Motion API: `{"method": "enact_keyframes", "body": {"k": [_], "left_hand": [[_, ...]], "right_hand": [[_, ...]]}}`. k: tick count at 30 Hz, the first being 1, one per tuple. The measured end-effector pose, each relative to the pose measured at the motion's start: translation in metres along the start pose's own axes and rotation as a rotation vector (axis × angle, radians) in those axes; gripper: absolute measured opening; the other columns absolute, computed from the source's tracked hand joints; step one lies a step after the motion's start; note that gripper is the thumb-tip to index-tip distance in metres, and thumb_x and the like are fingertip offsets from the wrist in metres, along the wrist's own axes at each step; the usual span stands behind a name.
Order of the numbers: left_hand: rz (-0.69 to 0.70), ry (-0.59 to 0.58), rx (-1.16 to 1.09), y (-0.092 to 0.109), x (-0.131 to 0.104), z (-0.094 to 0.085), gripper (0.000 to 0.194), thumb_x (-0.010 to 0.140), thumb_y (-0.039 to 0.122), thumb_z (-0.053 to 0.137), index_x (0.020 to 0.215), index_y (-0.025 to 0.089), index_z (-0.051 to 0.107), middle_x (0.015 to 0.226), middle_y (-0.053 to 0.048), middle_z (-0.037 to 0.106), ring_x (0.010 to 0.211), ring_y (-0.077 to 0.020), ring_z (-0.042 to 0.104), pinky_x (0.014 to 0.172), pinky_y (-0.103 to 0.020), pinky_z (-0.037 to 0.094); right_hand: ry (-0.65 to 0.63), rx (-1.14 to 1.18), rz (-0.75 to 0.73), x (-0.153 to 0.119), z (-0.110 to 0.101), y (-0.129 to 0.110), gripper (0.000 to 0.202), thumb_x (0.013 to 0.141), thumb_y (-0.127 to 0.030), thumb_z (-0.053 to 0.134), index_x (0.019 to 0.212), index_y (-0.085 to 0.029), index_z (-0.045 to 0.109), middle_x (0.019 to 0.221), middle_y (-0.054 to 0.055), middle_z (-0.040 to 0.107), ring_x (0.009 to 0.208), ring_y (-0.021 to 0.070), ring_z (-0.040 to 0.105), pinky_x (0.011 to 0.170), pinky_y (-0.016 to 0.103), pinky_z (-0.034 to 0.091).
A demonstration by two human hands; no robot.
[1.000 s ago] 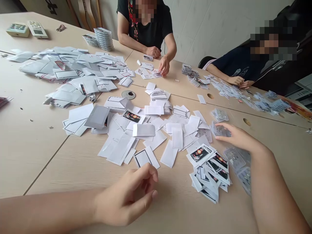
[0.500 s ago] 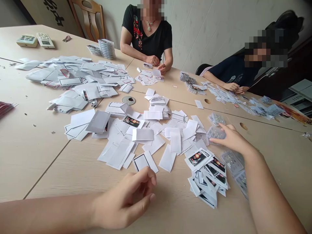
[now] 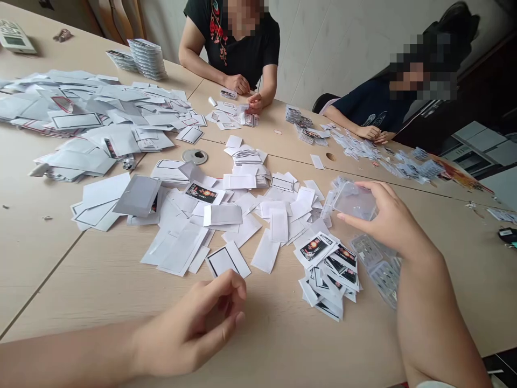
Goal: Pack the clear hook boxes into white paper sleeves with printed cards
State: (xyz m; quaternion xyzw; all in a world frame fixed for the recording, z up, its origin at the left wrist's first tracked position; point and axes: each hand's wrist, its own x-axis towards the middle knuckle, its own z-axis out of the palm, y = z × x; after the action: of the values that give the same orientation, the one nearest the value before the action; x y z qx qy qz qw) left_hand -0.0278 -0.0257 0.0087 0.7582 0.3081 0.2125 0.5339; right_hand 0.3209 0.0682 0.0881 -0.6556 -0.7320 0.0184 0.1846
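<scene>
Box of clear rectangular plastic (image 3: 355, 202) has tipped up above the pale wooden table (image 3: 274, 318), gripped by our right hand (image 3: 392, 218), freed for handling; our left hand (image 3: 194, 323), loosely curled, seems empty.

No text reads clearly; lettering on the black-printed packets (image 3: 317, 249) is too small

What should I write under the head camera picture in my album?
Right hand holding a clear plastic box, left hand curled near white packets.
</scene>
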Motion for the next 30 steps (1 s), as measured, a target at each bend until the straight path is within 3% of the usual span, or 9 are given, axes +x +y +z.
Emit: {"method": "enact_keyframes", "body": {"k": [6,11,14,17,19,23,28,30], "left_hand": [[-0.007,0.035,0.029,0.0,-0.001,0.001,0.009,0.089,0.019,0.042,0.096,0.022,0.037,0.082,-0.001,0.046,0.067,-0.0116,0.042,0.06,-0.022,0.041],[0.144,0.168,0.1,0.004,0.001,0.001,0.028,0.084,0.014,0.048,0.111,0.023,0.048,0.116,-0.01,0.047,0.105,-0.0211,0.048,0.091,-0.033,0.043],[0.178,0.191,0.034,-0.001,0.001,0.004,0.061,0.083,0.013,0.052,0.137,0.029,0.028,0.132,-0.013,0.04,0.119,-0.0249,0.043,0.096,-0.038,0.044],[0.105,0.17,-0.185,-0.006,0.001,0.007,0.079,0.085,0.016,0.055,0.145,0.032,0.007,0.141,-0.015,0.033,0.12,-0.0246,0.046,0.096,-0.042,0.046],[0.031,0.154,-0.385,-0.006,0.004,0.007,0.076,0.086,0.021,0.056,0.144,0.033,0.008,0.141,-0.016,0.033,0.115,-0.0223,0.051,0.096,-0.045,0.046],[-0.036,0.096,-0.721,-0.002,0.012,0.006,0.061,0.088,0.031,0.056,0.139,0.026,0.023,0.123,-0.013,0.05,0.109,-0.0203,0.056,0.095,-0.045,0.046],[-0.14,0.094,-0.76,0.001,0.022,-0.001,0.04,0.087,0.03,0.057,0.124,0.017,0.047,0.117,-0.012,0.057,0.109,-0.0219,0.056,0.096,-0.043,0.045],[-0.171,0.117,-0.748,0.003,0.024,-0.004,0.038,0.089,0.031,0.055,0.123,0.016,0.049,0.116,-0.012,0.06,0.106,-0.0219,0.058,0.096,-0.043,0.045]], "right_hand": [[0.03,0.111,-0.098,-0.015,-0.007,-0.024,0.067,0.068,-0.046,0.072,0.127,-0.029,0.046,0.125,0.008,0.055,0.118,0.0317,0.051,0.1,0.048,0.041],[-0.102,0.304,-0.158,-0.033,0.0,-0.051,0.069,0.066,-0.042,0.075,0.127,-0.029,0.047,0.122,0.007,0.058,0.117,0.029,0.053,0.099,0.044,0.044],[-0.19,0.357,-0.237,-0.045,0.013,-0.067,0.07,0.066,-0.041,0.076,0.128,-0.03,0.045,0.124,0.007,0.056,0.118,0.028,0.052,0.1,0.043,0.044],[-0.243,0.346,-0.355,-0.054,0.028,-0.082,0.072,0.069,-0.04,0.074,0.132,-0.03,0.04,0.133,0.008,0.048,0.125,0.0274,0.047,0.104,0.043,0.041],[-0.268,0.339,-0.43,-0.058,0.039,-0.092,0.072,0.072,-0.039,0.071,0.134,-0.029,0.038,0.138,0.009,0.043,0.13,0.0275,0.041,0.107,0.045,0.039],[-0.291,0.345,-0.524,-0.065,0.058,-0.107,0.07,0.074,-0.039,0.069,0.135,-0.026,0.037,0.142,0.012,0.037,0.135,0.0289,0.033,0.11,0.049,0.034],[-0.277,0.324,-0.579,-0.069,0.068,-0.11,0.087,0.069,-0.053,0.071,0.142,-0.028,0.03,0.15,0.012,0.025,0.14,0.0336,0.022,0.111,0.056,0.029],[-0.273,0.388,-0.514,-0.068,0.068,-0.106,0.096,0.065,-0.058,0.071,0.145,-0.03,0.026,0.151,0.012,0.025,0.14,0.0346,0.023,0.11,0.057,0.029]]}}
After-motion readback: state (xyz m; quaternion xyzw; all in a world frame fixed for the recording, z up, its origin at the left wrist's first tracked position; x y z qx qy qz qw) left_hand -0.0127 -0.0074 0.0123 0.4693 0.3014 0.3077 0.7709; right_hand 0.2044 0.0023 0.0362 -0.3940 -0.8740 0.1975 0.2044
